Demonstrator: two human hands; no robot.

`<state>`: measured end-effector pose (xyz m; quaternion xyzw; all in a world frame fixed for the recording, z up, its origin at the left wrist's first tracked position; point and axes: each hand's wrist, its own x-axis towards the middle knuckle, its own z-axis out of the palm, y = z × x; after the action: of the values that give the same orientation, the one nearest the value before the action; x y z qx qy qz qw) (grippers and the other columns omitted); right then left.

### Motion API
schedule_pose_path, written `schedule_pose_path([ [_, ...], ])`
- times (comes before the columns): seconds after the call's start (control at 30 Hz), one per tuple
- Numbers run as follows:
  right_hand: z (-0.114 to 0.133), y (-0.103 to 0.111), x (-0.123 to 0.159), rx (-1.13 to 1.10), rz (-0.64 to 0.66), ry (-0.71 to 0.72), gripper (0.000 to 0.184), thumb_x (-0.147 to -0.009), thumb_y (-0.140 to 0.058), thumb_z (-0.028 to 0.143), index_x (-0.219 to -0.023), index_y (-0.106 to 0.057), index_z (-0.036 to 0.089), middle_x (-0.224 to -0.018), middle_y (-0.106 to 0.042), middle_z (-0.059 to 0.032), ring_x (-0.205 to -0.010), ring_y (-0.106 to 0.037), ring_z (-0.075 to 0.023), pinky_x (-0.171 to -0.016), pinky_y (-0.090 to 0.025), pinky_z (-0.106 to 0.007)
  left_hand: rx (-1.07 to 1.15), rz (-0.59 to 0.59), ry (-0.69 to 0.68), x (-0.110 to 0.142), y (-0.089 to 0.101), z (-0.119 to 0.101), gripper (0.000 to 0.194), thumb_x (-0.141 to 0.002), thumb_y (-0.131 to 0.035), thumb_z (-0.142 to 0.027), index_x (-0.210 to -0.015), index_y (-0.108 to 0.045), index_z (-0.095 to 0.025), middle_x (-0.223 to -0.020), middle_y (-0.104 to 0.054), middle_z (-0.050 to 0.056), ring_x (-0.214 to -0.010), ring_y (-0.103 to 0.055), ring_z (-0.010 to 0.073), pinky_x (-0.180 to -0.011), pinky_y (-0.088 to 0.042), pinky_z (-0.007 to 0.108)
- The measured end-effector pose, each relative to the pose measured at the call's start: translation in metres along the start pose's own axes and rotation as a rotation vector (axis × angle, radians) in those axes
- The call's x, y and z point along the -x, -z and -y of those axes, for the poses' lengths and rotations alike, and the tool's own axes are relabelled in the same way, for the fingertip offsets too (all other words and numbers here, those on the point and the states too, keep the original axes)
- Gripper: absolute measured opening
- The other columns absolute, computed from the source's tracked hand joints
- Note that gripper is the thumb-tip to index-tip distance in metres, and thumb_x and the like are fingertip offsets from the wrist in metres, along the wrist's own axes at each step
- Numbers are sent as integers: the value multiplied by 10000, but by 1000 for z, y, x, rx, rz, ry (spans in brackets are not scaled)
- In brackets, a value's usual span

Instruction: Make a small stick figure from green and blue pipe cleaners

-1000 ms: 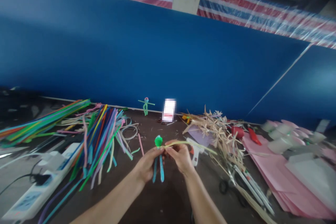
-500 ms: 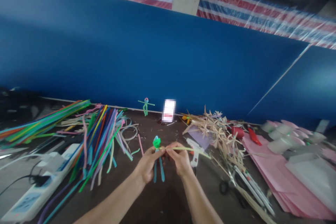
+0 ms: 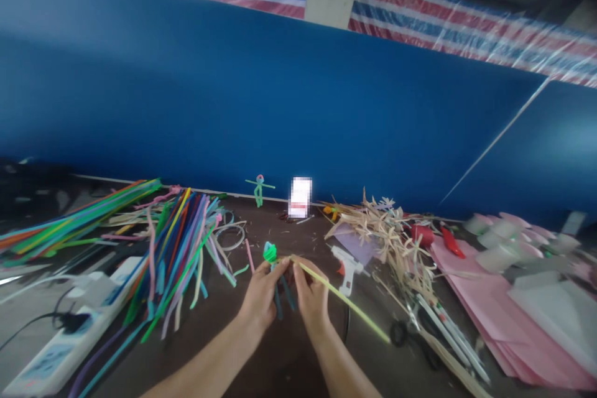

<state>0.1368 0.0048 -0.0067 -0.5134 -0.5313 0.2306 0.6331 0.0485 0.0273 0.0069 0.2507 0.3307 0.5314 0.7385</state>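
Note:
My left hand (image 3: 261, 289) is closed on a small pipe-cleaner figure (image 3: 270, 253) with a bright green, blue-topped head. Its two blue legs hang below my fingers. Close beside it, my right hand (image 3: 311, 292) pinches a pale yellow pipe cleaner (image 3: 357, 311), whose long free end slants down to the right. Where the yellow strand meets the figure, my fingertips hide the join. A finished-looking green pipe-cleaner figure (image 3: 259, 191) with a pink head and outstretched arms stands against the blue wall.
Left lie bundled coloured pipe cleaners (image 3: 180, 249) and a white power strip (image 3: 56, 348) with plugs. A white glue gun (image 3: 347, 267) is right of my hands, near dried straw flowers (image 3: 387, 230), scissors (image 3: 405, 326) and pink sheets (image 3: 494, 317). A pixelated bright screen (image 3: 300, 197) stands at the back.
The yellow pipe cleaner's free end has swung from nearly level to slanting down and right. Both hands have shifted slightly left, and the figure's head has moved left with them.

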Motion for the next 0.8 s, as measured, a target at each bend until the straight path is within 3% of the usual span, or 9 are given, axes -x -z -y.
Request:
schedule_pose_path([
  [0.2, 9, 8, -2, 336, 99, 248, 244, -827, -415, 197, -948, -627, 181, -864, -655, -76, -781, -599, -173, -729, -462, -288, -59, -29, -68, -3, 4, 4, 216, -574, -696, -250, -719, -598, -123, -635, -638, 21, -581, -596, 140, -586, -457, 239],
  [0.43, 5, 11, -3, 570, 190, 286, 235, -827, -397, 196, -823, -631, 180, -667, -618, -54, -642, -586, -141, -626, -430, -222, -386, -129, -290, -21, 26, 18, 262, -559, -693, -328, -707, -623, -123, -632, -619, 11, -583, -548, 126, -573, -417, 220],
  [0.67, 5, 19, -10, 691, 303, 236, 172, -765, -427, 114, -701, -571, 182, -644, -580, -21, -619, -551, -121, -581, -366, -192, -798, 5, -409, -27, 39, 7, 229, -620, -629, -349, -659, -613, -124, -543, -538, -19, -532, -458, 103, -519, -360, 197],
  [0.8, 7, 24, -17, 633, 275, 189, 143, -747, -460, 129, -726, -587, 191, -707, -574, -26, -678, -542, -128, -620, -371, -201, -920, 108, -438, -31, 40, -2, 215, -649, -597, -338, -638, -598, -123, -541, -530, -20, -517, -441, 97, -505, -348, 191],
])
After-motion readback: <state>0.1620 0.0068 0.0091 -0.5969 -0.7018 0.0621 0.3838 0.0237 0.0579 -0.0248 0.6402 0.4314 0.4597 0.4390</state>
